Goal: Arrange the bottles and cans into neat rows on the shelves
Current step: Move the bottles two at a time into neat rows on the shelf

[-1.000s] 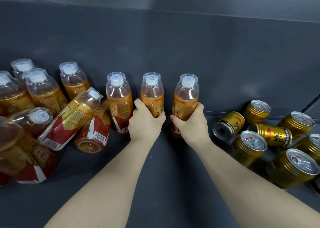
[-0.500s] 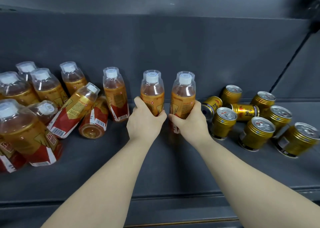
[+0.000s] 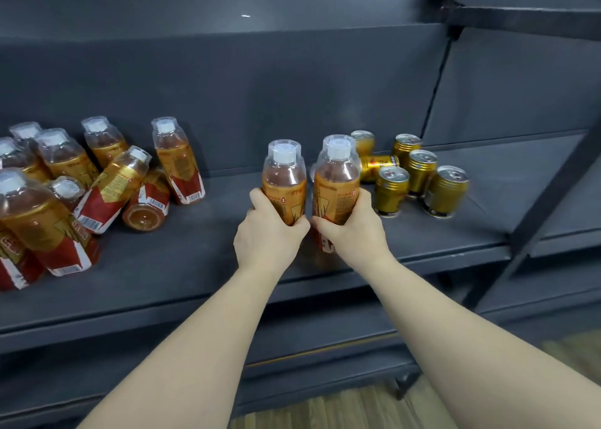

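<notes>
Firmly gripped two amber tea bottles, side by side and upright, above the front half of the dark grey shelf (image 3: 195, 259). Wrapped the left hand (image 3: 270, 233) round the orange label of the left bottle (image 3: 284, 181), fingers curled tight on it. Clasped the right bottle (image 3: 336, 178) the same way in the right hand (image 3: 353, 230), with a strip of red label showing below the palm. Held both white caps about level and the two bottles just apart, hands nearly touching between them. Could not tell whether either base met the shelf. Saw a lone upright bottle (image 3: 177, 161) standing well to the left, near the back panel (image 3: 260, 103). Found further left a jumbled cluster of the same bottles: one leaning bottle (image 3: 112, 189) tilted across the others, one toppled bottle (image 3: 146, 202) lying with its base toward the camera, several more upright behind. Found on the right a huddle of gold cans (image 3: 419, 171), most upright with silver tops up, one lying can (image 3: 379, 166) on its side among them, just behind the right bottle. Saw a dark slanting post (image 3: 553, 194) at the far right and wood-grain floor (image 3: 341, 409) below the shelving.
</notes>
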`<control>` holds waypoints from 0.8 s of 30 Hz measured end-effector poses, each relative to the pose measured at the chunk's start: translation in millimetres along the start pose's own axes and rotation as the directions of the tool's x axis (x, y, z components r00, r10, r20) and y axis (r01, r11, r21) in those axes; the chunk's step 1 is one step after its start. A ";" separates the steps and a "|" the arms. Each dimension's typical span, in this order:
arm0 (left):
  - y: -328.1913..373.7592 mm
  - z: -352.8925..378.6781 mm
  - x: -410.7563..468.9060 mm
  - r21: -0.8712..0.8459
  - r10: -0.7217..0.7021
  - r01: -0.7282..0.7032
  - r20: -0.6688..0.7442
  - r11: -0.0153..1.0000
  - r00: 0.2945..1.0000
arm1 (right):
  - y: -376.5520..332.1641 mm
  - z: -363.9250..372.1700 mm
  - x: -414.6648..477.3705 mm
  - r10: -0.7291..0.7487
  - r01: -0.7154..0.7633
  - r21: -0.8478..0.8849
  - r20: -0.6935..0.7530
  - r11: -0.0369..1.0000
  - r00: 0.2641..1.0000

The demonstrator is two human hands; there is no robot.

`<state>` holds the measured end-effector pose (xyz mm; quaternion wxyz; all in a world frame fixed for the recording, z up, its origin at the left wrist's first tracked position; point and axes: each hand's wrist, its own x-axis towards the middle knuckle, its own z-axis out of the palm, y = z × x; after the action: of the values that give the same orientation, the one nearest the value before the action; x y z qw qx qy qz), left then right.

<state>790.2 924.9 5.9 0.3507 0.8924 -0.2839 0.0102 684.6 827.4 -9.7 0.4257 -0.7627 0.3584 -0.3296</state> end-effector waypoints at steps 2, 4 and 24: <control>10.7 3.4 -20.3 -0.021 0.020 -0.020 0.015 1.000 1.000 | 6.1 -19.1 -18.0 0.025 -0.026 -0.024 -0.038 0.999 0.999; 23.0 7.4 -40.1 -0.051 0.050 -0.048 0.038 0.998 0.998 | 13.1 -39.6 -34.6 0.053 -0.056 -0.035 -0.076 0.998 0.996; 207.2 124.1 -172.3 -0.335 0.543 -0.435 0.379 0.836 0.749 | 95.6 -267.2 -144.4 0.301 -0.380 -0.006 -0.600 0.925 0.741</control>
<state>516.8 809.7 3.4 0.3572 0.7162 -0.5826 -0.1415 367.4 800.1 -10.6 0.2969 -0.5697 0.6258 -0.4424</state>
